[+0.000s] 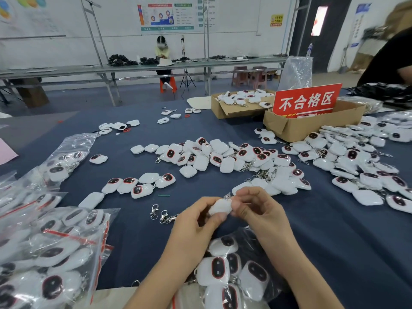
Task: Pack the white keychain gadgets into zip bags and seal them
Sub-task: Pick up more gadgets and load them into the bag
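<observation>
I see both hands raised over the dark blue table (312,230): left hand (196,221) and right hand (256,206) pinch one white rounded plastic keychain gadget (220,208) between them. Step: picking or checking, I judge; next, drop it into the clear zip bag (234,270) below.

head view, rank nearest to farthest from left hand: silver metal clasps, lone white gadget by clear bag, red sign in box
1. silver metal clasps, just beside left hand
2. lone white gadget, far left
3. red sign, back right
</observation>
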